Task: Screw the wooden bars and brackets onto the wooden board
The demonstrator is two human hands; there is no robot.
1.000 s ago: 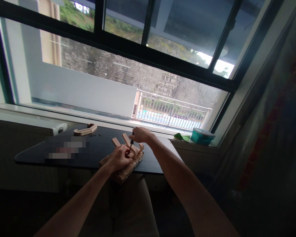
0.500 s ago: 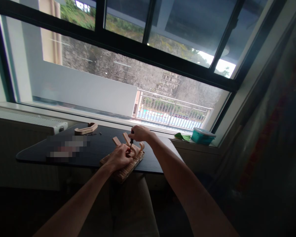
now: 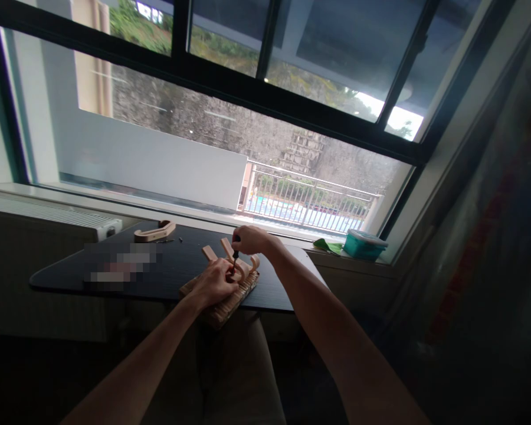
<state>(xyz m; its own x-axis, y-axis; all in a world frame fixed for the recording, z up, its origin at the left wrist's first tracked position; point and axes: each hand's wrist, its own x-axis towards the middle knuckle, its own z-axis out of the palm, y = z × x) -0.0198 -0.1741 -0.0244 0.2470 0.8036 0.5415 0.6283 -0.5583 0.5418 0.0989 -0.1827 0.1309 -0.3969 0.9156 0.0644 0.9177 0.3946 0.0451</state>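
Note:
A light wooden slatted piece (image 3: 230,304) with upright curved hooks (image 3: 226,249) lies at the near edge of the black table (image 3: 177,271). My left hand (image 3: 215,282) is closed on this wooden piece, holding it down. My right hand (image 3: 250,239) is closed round the top of a small dark screwdriver (image 3: 235,260), which stands upright with its tip at the wood between the hooks.
A separate curved wooden part (image 3: 154,231) and small screws lie at the table's far left. A white radiator (image 3: 53,219) runs under the window sill. A teal lidded box (image 3: 363,244) and a green leaf (image 3: 327,245) sit on the sill at right.

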